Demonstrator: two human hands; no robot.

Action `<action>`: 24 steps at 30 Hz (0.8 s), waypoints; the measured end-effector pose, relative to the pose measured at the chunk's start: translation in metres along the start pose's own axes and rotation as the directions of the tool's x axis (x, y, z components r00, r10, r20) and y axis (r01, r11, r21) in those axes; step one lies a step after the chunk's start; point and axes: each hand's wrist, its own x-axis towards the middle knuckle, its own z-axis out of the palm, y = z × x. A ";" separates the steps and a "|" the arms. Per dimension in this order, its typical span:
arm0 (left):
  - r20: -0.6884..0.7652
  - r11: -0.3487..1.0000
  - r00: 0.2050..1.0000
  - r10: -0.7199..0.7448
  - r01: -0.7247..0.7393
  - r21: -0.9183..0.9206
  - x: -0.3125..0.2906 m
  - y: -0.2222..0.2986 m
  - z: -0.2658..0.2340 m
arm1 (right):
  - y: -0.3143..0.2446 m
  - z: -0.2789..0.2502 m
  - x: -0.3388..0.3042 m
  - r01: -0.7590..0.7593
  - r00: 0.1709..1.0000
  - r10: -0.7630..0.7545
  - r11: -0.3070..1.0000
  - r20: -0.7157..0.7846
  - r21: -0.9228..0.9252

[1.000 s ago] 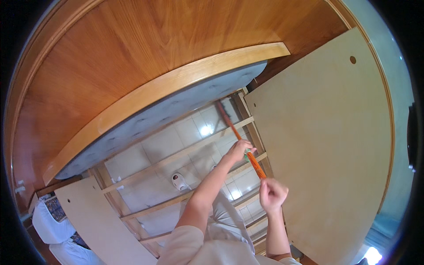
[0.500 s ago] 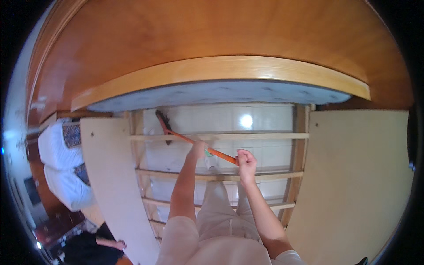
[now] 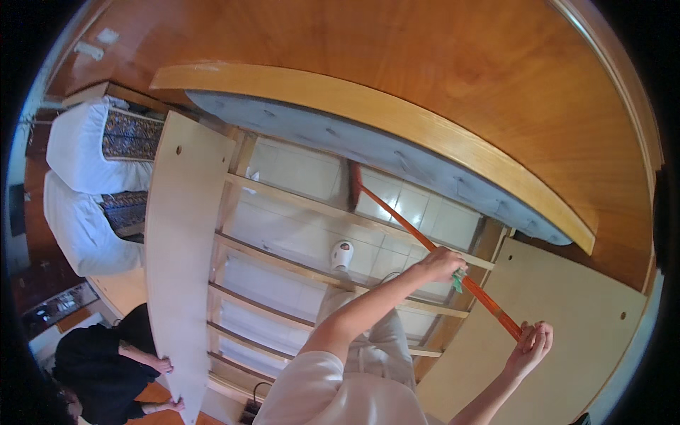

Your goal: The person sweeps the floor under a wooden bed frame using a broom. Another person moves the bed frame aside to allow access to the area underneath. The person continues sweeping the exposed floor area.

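A broom with a long orange handle [image 3: 404,223] slants across the slatted bed frame in front of me. Its dark reddish head [image 3: 355,185] reaches the tiled floor between the slats, close to the headboard. My left hand [image 3: 443,264] is wrapped round the middle of the handle, beside a scrap of green [image 3: 458,280] on it. At the handle's upper end, over the right-hand board, my right hand [image 3: 533,347] is closed on the tip.
Wooden slats [image 3: 276,258] cross the frame between a left board [image 3: 185,234] and a right board [image 3: 567,304]. A grey padded headboard [image 3: 397,159] stands ahead. White-covered bundles [image 3: 85,152] are at left. A person in black [image 3: 103,361] grips the left board. My white shoe [image 3: 341,255] is between slats.
My view has turned. Both hands have swung right with the broom, and its head has shifted right along the floor near the headboard. The other person's hands are now on the left board.
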 end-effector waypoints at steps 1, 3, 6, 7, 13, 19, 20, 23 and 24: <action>-0.029 0.999 0.999 0.021 -0.021 -0.028 0.007 0.000 0.003 | -0.002 0.011 -0.001 0.019 0.998 -0.022 0.998 -0.060 -0.054; -0.097 0.998 0.995 0.013 -0.020 -0.063 0.006 -0.012 0.001 | 0.002 0.042 0.001 -0.010 0.994 -0.004 0.991 -0.105 -0.134; -0.154 0.994 0.982 -0.106 0.105 -0.019 -0.029 -0.086 -0.009 | 0.050 0.108 0.013 -0.134 0.991 0.130 0.979 -0.036 -0.155; -0.139 0.985 0.976 -0.169 0.173 0.018 -0.047 -0.104 -0.018 | 0.070 0.120 0.016 -0.172 0.985 0.174 0.974 0.001 -0.147; -0.252 0.925 0.902 -0.349 0.375 0.063 -0.152 -0.178 -0.122 | 0.134 0.248 -0.011 -0.252 0.962 0.264 0.957 0.073 -0.141; -0.425 0.843 0.815 -0.393 0.504 0.187 -0.245 -0.240 -0.181 | 0.177 0.349 -0.037 -0.301 0.916 0.327 0.943 0.232 -0.141; -0.429 0.820 0.790 -0.438 0.547 0.170 -0.253 -0.233 -0.197 | 0.188 0.360 -0.042 -0.322 0.910 0.343 0.939 0.234 -0.125; -0.417 0.759 0.754 -0.507 0.620 0.198 -0.277 -0.220 -0.223 | 0.202 0.374 -0.058 -0.382 0.880 0.385 0.922 0.279 -0.067; -0.406 0.744 0.755 -0.515 0.629 0.225 -0.278 -0.218 -0.226 | 0.202 0.370 -0.061 -0.388 0.876 0.381 0.921 0.296 -0.037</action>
